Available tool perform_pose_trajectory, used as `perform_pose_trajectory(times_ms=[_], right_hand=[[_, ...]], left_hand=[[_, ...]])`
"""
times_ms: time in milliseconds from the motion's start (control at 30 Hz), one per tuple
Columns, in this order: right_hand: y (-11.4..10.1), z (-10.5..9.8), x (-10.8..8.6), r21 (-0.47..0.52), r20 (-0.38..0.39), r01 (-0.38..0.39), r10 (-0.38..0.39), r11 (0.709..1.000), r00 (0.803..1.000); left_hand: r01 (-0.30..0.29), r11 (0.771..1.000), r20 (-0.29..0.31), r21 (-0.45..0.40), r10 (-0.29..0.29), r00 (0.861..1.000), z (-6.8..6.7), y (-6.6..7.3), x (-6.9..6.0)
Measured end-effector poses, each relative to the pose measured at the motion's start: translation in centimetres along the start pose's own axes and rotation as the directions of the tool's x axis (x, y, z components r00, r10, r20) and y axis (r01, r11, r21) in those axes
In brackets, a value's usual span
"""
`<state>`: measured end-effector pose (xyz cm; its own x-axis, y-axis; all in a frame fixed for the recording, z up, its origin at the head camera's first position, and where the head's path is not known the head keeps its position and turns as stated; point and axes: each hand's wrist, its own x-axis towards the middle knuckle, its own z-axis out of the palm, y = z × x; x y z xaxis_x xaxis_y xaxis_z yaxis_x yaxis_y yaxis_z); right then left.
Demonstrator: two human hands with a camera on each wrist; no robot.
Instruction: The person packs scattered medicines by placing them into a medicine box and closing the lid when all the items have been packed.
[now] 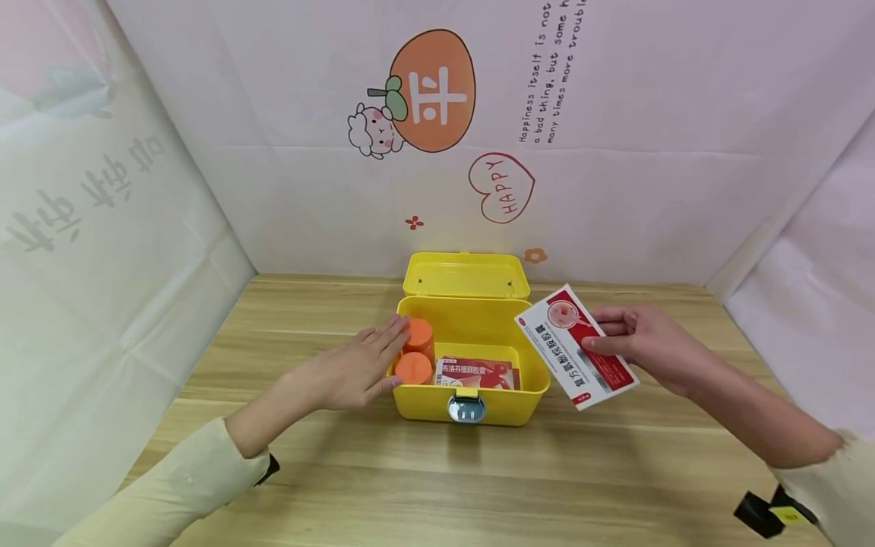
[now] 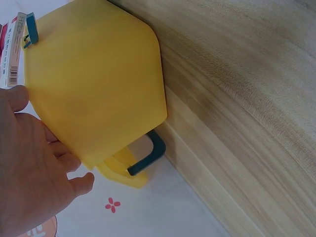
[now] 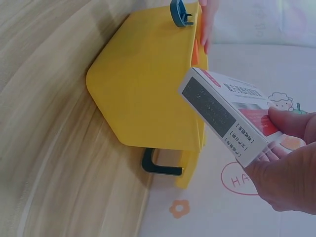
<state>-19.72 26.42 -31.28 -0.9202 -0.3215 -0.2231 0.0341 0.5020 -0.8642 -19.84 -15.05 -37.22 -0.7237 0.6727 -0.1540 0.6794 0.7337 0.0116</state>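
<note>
A yellow lidded box (image 1: 506, 406) stands on the table with its lid (image 1: 467, 275) tipped back. Inside, at its left end, are two orange-capped bottles (image 1: 414, 368), and beside them lies a red and white medicine box (image 1: 475, 374). My left hand (image 1: 349, 368) rests at the box's left rim, fingers extended toward the orange caps. In my right hand (image 1: 639, 342), a white and red medicine box (image 3: 237, 108) is pinched between thumb and fingers, tilted, just off the right rim of the yellow box. How the far fingers lie behind it is partly hidden.
The wooden table (image 1: 437, 486) runs up to a white printed cloth (image 1: 328, 205) at the back, with more cloth on both sides. A metallic-looking latch (image 1: 467, 409) sits on the yellow box's front. A dark handle (image 3: 158, 165) juts out at its back.
</note>
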Motion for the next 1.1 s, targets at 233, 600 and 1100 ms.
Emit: perform_pose_trajectory(times_ms=[233,600,1100], right_hand=[[-1.1,0.3,0.2,-0.038,-0.004,-0.001,0.001,0.999,1.0],[-2.1,0.8,0.7,-0.131,-0.011,0.007,-0.009,0.991,1.0],[-3.8,1.3,2.0,-0.141,0.027,0.016,-0.012,0.99,1.0]], left_hand=[[0.004,1.0,0.001,-0.003,-0.004,1.0,0.0,0.0,0.0],[0.004,1.0,0.001,-0.007,-0.004,1.0,-0.1,-0.1,0.0],[-0.001,1.0,-0.007,-0.016,0.001,1.0,0.0,0.0,-0.1]])
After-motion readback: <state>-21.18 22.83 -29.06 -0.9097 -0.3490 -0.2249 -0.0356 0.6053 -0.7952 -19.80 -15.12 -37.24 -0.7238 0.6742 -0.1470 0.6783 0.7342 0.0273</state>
